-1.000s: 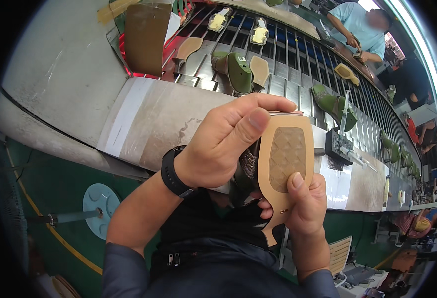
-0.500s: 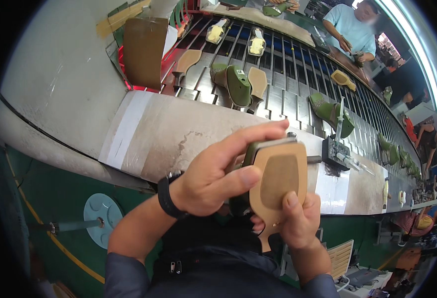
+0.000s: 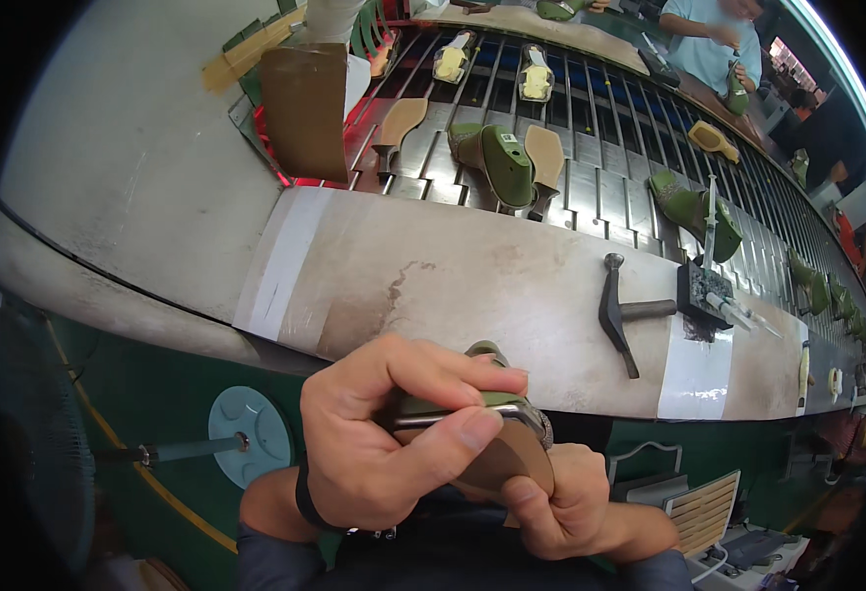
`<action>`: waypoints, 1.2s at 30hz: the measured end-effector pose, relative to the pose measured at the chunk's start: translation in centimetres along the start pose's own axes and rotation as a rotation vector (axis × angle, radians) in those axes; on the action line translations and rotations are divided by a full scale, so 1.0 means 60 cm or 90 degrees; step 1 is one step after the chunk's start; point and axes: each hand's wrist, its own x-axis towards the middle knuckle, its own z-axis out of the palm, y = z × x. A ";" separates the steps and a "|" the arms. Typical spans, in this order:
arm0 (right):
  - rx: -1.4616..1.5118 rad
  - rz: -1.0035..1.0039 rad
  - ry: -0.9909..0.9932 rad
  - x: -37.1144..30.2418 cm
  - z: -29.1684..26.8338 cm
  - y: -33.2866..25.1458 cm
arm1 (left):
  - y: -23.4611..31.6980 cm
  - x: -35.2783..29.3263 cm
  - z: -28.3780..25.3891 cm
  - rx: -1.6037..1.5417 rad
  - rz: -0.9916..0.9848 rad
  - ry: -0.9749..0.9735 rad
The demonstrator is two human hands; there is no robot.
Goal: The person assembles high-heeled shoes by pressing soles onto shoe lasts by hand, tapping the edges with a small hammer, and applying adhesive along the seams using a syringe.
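Observation:
Close to my body, both hands hold a green shoe last [image 3: 504,399] with a tan shoe sole [image 3: 514,461] laid against its underside. The piece is tilted, so the sole shows only in part. My left hand [image 3: 384,438] grips one end, its fingers over the green side and its thumb by the sole's edge. At the other end my right hand [image 3: 566,507] is closed round it, thumb on the sole. Beyond my hands a hammer [image 3: 612,310] lies on the bench.
Past the pale bench edge [image 3: 472,266] runs a slatted conveyor [image 3: 591,187] carrying several green lasts and heeled soles [image 3: 546,163]. Syringes [image 3: 714,222] stand in a black block [image 3: 701,295]. A cardboard sheet [image 3: 305,113] is at the left, a blue stool [image 3: 251,433] below. A co-worker [image 3: 704,44] sits across.
The shoe has come down toward my body and tipped, turning the sole's face away. My left fingers have curled round one end. The hammer now shows fully, and the view has shifted left.

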 end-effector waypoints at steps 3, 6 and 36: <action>-0.064 -0.050 -0.011 0.005 0.011 0.005 | 0.007 0.002 -0.006 0.035 -0.004 -0.003; -0.098 -0.084 -0.011 0.018 0.019 0.003 | 0.005 -0.002 -0.009 0.092 0.038 0.012; -0.191 -0.074 -0.035 0.076 0.046 0.049 | -0.032 0.011 -0.102 0.162 0.049 0.263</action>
